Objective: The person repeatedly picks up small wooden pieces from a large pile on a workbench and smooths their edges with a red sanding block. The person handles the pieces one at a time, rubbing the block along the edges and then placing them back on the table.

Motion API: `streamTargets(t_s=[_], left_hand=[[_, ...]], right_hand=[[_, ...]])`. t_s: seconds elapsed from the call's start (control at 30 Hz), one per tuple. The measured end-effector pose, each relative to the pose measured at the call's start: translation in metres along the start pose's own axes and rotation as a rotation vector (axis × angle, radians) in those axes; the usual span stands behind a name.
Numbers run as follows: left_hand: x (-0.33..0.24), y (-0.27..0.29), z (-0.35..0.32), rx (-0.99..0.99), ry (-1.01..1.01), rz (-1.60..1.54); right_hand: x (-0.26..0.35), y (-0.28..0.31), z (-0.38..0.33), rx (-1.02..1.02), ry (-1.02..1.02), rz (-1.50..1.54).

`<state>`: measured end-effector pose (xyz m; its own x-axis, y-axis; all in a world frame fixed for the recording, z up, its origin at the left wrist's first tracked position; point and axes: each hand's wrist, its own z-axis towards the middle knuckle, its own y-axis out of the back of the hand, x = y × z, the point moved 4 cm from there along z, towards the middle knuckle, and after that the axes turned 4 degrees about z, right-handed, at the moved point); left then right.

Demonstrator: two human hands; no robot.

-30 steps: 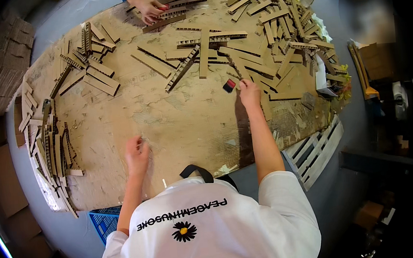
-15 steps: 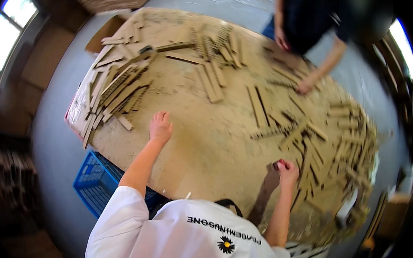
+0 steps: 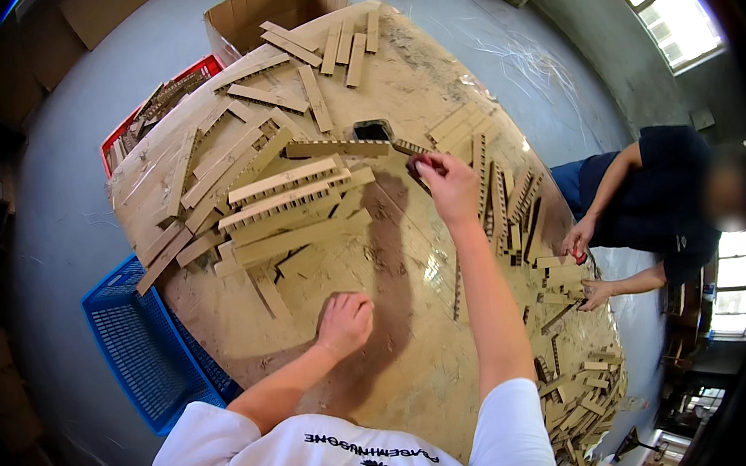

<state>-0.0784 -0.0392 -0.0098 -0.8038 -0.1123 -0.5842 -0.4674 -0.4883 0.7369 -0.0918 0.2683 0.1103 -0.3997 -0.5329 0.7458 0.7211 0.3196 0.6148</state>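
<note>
My right hand [image 3: 452, 186] is stretched out over the far middle of the table, its fingers closed in a pinch on a small dark red object [image 3: 425, 164] whose kind I cannot make out. Beyond it lie a black open-topped holder [image 3: 373, 131] and a brown notched strip [image 3: 337, 148]. Low over the bare board in the near middle, my left hand [image 3: 346, 324] has its fingers curled in, with nothing showing in them. Ahead of it is a loose stack of brown cardboard-like strips [image 3: 288, 206] with toothed edges.
The brown table [image 3: 316, 404] bears more strips [image 3: 579, 401] along its right side. A blue plastic basket [image 3: 145, 347] stands at the left, a red crate [image 3: 111, 153] and a cardboard box [image 3: 238, 24] farther off. Across the right edge a co-worker [image 3: 651, 202] handles strips with both hands.
My view has swung toward the table's left part. My right hand has reached forward from the near right to beyond the stack, still pinching the small object. My left hand stays curled over the board.
</note>
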Motion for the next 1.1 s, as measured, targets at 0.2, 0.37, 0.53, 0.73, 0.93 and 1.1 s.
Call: streamTargets(t_s=[0.2, 0.37, 0.53, 0.73, 0.93, 1.1], left_hand=[[0.009, -0.001, -0.002, 0.095, 0.029, -0.064], [0.011, 0.003, 0.001, 0.146, 0.042, -0.08], [0.012, 0.001, 0.001, 0.17, 0.021, -0.081], [0.015, 0.001, 0.0, 0.182, 0.038, -0.111], [0.028, 0.046, 0.057, -0.116, 0.105, -0.486], [0.086, 0.107, 0.226, -0.044, 0.12, 0.144]], right_hand=[[-0.023, -0.088, 0.085, 0.1, 0.155, -0.254], [-0.014, -0.091, 0.07, 0.198, -0.124, -0.008], [-0.028, -0.111, 0.093, 0.124, -0.017, -0.068], [-0.01, -0.136, 0.117, 0.072, 0.117, -0.206], [-0.021, -0.161, 0.103, 0.23, 0.147, -0.496], [-0.029, -0.161, 0.098, 0.21, 0.206, -0.452]])
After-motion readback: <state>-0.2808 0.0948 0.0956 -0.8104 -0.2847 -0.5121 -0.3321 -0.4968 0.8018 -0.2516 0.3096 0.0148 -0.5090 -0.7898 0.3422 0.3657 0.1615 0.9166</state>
